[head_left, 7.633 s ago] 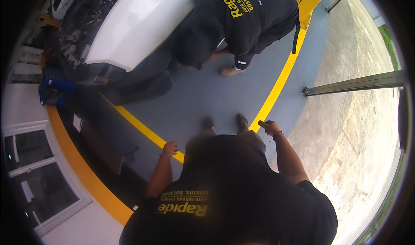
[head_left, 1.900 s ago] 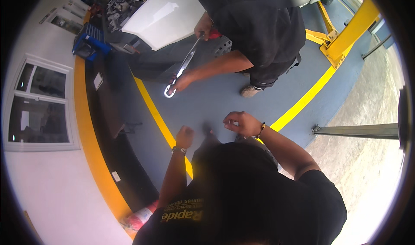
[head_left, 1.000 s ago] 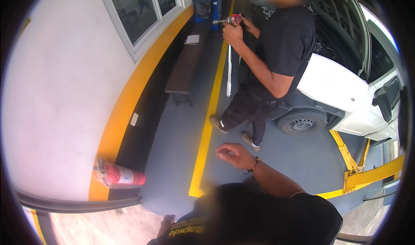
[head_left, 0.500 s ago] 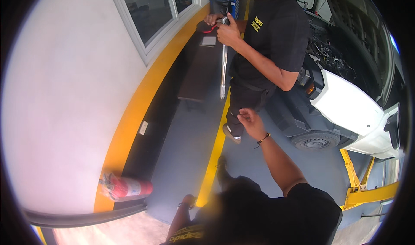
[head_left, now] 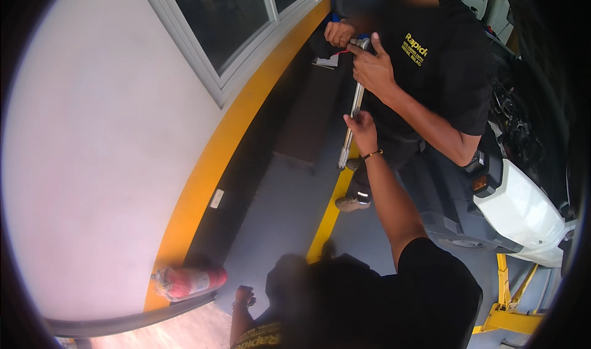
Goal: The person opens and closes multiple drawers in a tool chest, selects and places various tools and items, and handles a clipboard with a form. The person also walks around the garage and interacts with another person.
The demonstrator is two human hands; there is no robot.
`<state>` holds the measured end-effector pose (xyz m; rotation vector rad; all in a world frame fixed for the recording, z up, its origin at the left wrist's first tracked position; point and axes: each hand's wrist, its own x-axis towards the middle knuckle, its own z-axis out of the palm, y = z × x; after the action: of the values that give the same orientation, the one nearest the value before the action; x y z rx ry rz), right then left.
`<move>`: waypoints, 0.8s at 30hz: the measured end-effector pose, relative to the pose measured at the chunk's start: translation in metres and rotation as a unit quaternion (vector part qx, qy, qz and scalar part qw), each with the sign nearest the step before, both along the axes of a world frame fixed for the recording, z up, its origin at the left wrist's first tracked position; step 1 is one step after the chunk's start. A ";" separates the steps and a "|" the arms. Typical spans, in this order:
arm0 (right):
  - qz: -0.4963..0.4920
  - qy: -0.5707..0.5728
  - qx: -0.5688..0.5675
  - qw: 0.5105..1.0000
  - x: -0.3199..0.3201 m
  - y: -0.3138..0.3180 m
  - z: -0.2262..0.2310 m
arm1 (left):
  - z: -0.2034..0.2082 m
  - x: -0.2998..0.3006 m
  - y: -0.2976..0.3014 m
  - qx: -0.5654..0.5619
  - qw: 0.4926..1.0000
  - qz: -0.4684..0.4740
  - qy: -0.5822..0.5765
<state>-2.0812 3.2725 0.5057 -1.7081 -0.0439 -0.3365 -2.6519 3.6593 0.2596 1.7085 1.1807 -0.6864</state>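
A long chrome torque wrench (head_left: 359,96) slants down in front of me, its knurled handle end lowest. My right hand (head_left: 365,132) is closed around the lower half of its shaft, thumb on the near side. A co-worker's hand (head_left: 377,72) steadies the wrench near its head, and that person's other hand (head_left: 338,33) is beside the head at the top. Low by my side, my left hand (head_left: 245,296) hangs with its fingers curled; whether anything small and dark is in it I cannot make out.
The co-worker stands facing me beside a white vehicle (head_left: 523,201) with its hood raised. A dark bench (head_left: 301,127) runs along the wall. A red fire extinguisher (head_left: 196,282) wrapped in plastic stands at lower left. A yellow lift arm (head_left: 511,318) is at lower right.
My right hand has reached forward and taken hold of the wrench's shaft, which now tilts more. My view has shifted left, and my left hand has come further into sight.
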 end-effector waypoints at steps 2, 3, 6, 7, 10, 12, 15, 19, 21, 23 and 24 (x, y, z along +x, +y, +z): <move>0.012 0.044 0.063 0.997 0.017 -0.005 0.004 | 0.013 0.021 0.002 -0.064 0.974 0.211 -0.047; 0.012 0.073 0.098 0.992 0.023 -0.008 0.008 | 0.019 0.036 0.001 -0.082 0.968 0.228 -0.056; -0.009 0.055 0.092 0.994 0.028 -0.012 0.021 | 0.032 0.088 0.004 -0.122 0.957 0.243 -0.095; -0.017 0.054 0.082 0.995 0.026 -0.012 0.026 | 0.034 0.109 0.006 -0.124 0.961 0.228 -0.098; -0.033 0.064 0.147 0.987 0.016 0.002 0.038 | 0.037 0.181 0.024 -0.150 0.973 0.153 -0.090; -0.060 0.074 0.195 0.976 0.009 0.016 0.046 | 0.038 0.238 0.038 -0.157 0.982 0.077 -0.076; -0.107 0.100 0.253 0.956 0.007 0.037 0.059 | 0.046 0.334 0.067 -0.153 0.985 -0.057 -0.050; -0.158 0.029 0.254 0.954 0.008 0.051 0.077 | 0.052 0.448 0.091 -0.169 0.966 -0.191 -0.039; -0.180 -0.022 0.235 0.955 0.010 0.050 0.085 | 0.055 0.495 0.091 -0.213 0.961 -0.168 -0.055; -0.205 -0.047 0.226 0.951 0.007 0.049 0.090 | 0.065 0.531 0.084 -0.291 0.951 -0.072 -0.072; -0.203 -0.003 0.221 0.954 0.006 0.050 0.090 | 0.079 0.546 0.075 -0.346 0.930 -0.046 -0.113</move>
<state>-2.0754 3.3225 0.5960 -1.2602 0.3599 -0.6073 -2.1058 3.7339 0.3384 1.2005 0.5895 -0.8162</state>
